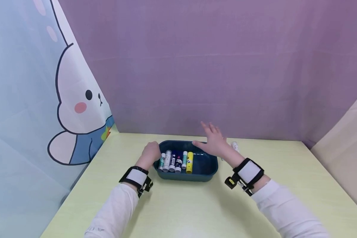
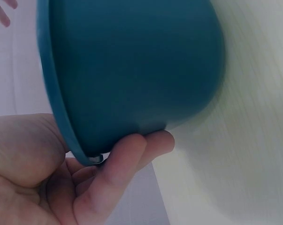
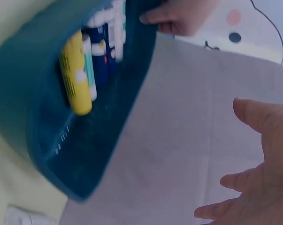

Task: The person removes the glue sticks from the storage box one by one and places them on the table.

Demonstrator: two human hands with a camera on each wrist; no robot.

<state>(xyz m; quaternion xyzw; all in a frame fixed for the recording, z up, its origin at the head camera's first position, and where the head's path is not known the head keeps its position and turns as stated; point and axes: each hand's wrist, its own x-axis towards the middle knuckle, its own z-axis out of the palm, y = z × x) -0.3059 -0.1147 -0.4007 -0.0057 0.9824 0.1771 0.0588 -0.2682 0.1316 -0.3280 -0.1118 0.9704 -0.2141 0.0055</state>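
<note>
White sleeves (image 1: 285, 210) reach inward. On the tabletop (image 1: 178, 208), farther off, the left hand (image 1: 151, 152) grips a blue basin (image 1: 184, 177) by its left rim — tubes (image 1: 189, 162) inside; the right hand (image 1: 215, 143), fingers spread, holds nothing. Basin seems light, stiff, slippery — best held by the rim.

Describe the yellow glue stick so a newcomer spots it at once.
On the pale table stands a dark teal tub, gripped at one end by the left hand. Inside it lies a row of glue sticks. The yellow glue stick is at the row's right-hand end in the head view, the only one with a yellow body.
</note>
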